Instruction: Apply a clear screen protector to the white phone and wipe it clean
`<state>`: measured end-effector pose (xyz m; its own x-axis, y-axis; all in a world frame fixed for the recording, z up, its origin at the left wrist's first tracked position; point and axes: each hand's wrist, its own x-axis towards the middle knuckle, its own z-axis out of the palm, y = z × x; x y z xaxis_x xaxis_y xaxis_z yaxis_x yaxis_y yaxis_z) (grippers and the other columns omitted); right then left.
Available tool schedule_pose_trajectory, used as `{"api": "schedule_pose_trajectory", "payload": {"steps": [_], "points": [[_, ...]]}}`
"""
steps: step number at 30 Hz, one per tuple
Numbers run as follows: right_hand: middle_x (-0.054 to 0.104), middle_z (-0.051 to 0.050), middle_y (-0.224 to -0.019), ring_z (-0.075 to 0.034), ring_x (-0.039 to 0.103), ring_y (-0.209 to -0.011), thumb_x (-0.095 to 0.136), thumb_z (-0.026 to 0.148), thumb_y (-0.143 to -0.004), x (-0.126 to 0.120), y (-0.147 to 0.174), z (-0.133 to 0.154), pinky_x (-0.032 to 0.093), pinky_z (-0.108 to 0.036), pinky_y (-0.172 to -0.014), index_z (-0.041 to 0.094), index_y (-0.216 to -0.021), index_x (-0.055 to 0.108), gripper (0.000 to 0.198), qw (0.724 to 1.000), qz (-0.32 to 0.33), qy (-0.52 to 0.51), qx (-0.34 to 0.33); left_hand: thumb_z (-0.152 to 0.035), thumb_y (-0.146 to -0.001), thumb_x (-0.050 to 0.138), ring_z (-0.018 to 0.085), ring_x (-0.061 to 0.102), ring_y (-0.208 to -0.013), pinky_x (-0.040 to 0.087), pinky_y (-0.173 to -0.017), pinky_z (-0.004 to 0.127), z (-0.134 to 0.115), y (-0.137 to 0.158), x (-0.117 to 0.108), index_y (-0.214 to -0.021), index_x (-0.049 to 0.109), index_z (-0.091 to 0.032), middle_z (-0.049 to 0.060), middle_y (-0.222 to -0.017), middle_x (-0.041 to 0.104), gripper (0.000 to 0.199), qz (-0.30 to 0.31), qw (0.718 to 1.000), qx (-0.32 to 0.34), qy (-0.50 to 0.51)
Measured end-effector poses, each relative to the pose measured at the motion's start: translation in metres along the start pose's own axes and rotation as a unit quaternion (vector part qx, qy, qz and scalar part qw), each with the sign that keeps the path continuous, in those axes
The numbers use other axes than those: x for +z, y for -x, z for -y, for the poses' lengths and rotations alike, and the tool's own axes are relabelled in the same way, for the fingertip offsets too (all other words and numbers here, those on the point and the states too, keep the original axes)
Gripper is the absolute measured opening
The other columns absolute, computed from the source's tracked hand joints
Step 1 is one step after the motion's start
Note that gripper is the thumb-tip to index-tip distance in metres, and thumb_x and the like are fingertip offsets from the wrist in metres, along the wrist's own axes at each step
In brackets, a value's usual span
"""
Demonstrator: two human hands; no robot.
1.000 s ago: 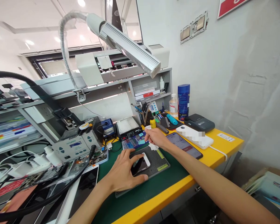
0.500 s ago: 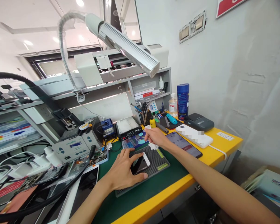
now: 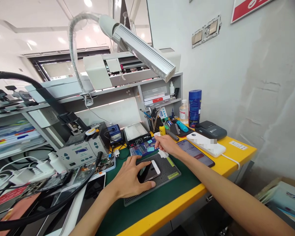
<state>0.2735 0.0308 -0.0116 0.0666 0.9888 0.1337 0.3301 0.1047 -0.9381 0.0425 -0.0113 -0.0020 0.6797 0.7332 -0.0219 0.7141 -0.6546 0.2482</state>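
Observation:
A smartphone (image 3: 149, 172) with a dark screen and a white end lies face up on a grey perforated pad (image 3: 167, 167). My left hand (image 3: 127, 177) spans it, thumb at the near edge and index finger along the far edge, so its left part is hidden. Beyond the phone, my right hand (image 3: 167, 144) is closed in a fist above the pad's far side. Crumpled white tissue (image 3: 163, 153) sticks out above and below that fist. A larger phone (image 3: 195, 153) with a lit screen lies to the right, beneath my right forearm.
Left of the green mat (image 3: 147, 205) are tablets and phones (image 3: 90, 193), a black hose (image 3: 71, 200) and a grey rework station (image 3: 81, 157). At the back stand a soldering station (image 3: 115, 133) and a yellow bottle (image 3: 161, 127). A white power strip (image 3: 206, 144) lies right. A lamp (image 3: 145, 49) hangs overhead.
The view has shifted slightly, moving the scene a little rightward in the picture. Both hands keep nearly the same places and grips.

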Motion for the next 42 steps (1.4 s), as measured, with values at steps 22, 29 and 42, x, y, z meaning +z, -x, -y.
{"api": "schedule_pose_trajectory", "payload": {"steps": [22, 29, 42], "points": [[0.044, 0.001, -0.041, -0.008, 0.037, -0.036, 0.039, 0.042, -0.093, 0.003, -0.004, -0.008, 0.026, -0.023, -0.039, 0.015, -0.054, 0.062, 0.053, 0.999, 0.012, 0.019, 0.029, -0.084, -0.066, 0.049, 0.041, 0.036, -0.132, 0.042, -0.098, 0.054, 0.029, 0.024, -0.019, -0.141, 0.044, -0.04, 0.01, -0.144, 0.04, 0.087, 0.038, 0.999, -0.026, 0.001], [0.044, 0.001, -0.041, -0.009, 0.037, -0.037, 0.041, 0.046, -0.091, 0.004, -0.005, -0.008, 0.026, -0.023, -0.039, 0.015, -0.055, 0.062, 0.052, 0.999, 0.011, 0.026, 0.037, -0.085, -0.061, 0.054, 0.042, 0.038, -0.13, 0.043, -0.096, 0.054, 0.037, 0.036, -0.03, -0.136, 0.051, -0.04, 0.01, -0.141, 0.041, 0.088, 0.047, 0.997, -0.056, 0.011], [0.046, 0.001, -0.043, -0.009, 0.038, -0.036, 0.041, 0.05, -0.09, 0.005, -0.004, -0.008, 0.026, -0.024, -0.039, 0.014, -0.057, 0.062, 0.053, 0.998, 0.022, 0.035, 0.038, -0.085, -0.054, 0.059, 0.044, 0.031, -0.134, 0.04, -0.1, 0.054, 0.052, 0.05, -0.044, -0.13, 0.058, -0.037, 0.009, -0.143, 0.042, 0.09, 0.081, 0.992, -0.09, 0.026]]}}
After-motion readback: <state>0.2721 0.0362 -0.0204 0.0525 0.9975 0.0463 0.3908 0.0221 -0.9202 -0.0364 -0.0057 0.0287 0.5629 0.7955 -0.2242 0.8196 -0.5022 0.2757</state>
